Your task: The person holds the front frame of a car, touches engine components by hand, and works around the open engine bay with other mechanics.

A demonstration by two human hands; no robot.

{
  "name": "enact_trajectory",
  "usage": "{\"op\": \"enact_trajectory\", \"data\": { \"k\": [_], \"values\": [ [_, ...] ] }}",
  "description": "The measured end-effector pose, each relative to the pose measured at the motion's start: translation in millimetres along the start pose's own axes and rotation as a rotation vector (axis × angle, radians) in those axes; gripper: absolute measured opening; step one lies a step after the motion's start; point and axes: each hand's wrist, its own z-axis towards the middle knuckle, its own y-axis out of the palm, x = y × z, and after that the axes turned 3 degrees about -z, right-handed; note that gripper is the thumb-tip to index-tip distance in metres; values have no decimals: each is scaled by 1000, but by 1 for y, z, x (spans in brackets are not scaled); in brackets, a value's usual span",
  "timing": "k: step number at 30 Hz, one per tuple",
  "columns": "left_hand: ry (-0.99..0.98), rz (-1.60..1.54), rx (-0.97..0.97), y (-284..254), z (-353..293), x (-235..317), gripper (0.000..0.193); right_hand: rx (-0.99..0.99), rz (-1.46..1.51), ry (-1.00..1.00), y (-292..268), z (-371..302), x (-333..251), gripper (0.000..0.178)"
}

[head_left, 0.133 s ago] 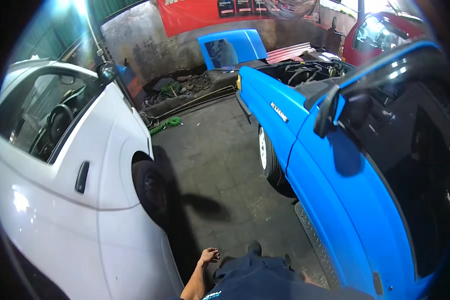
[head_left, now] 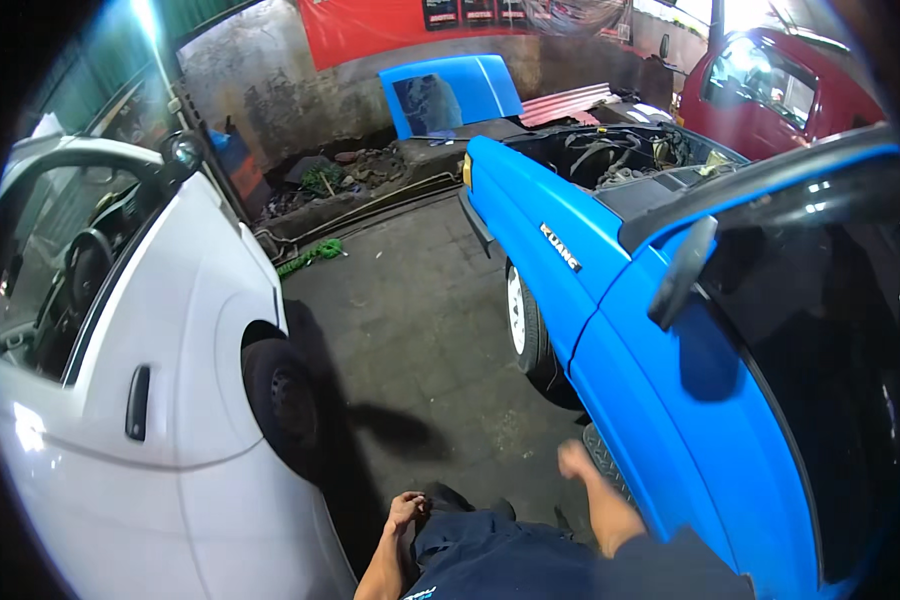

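Note:
My left hand (head_left: 407, 511) hangs low in front of my dark shirt, nearest to the white car (head_left: 205, 375) on the left. Its fingers are curled in, and no object shows in them. My right hand (head_left: 574, 459) swings forward beside the blue vehicle (head_left: 660, 400) on the right, near its dark side step (head_left: 606, 466). Motion blurs the right fingers. Neither hand visibly touches a car.
Dark floor (head_left: 400, 320) runs between the two vehicles. The blue vehicle's engine bay is uncovered; a blue hood panel (head_left: 485, 95) leans at the back wall. Green netting (head_left: 310, 257) and rubble (head_left: 355, 180) lie there. A red car (head_left: 835, 105) stands far right.
My right hand has come forward and up into plain view beside the blue vehicle. My left hand has shifted slightly left. The whole view has moved a little ahead between the cars.

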Motion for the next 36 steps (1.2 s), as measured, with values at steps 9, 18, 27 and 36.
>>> {"op": "enact_trajectory", "data": {
  "k": [9,18,27,36],
  "values": [
    [-204,113,41,-95,175,138,17,5,251,-496,11,268,-376,14],
    [-160,235,134,-168,350,393,24,-122,-388,194,79,265,-192,27],
    [-199,265,41,-182,541,558,18,-100,-191,466,83,439,-302,27],
    [-136,242,-1,-171,706,731,28,123,-202,-250,-36,744,-705,38]
  ]
}}
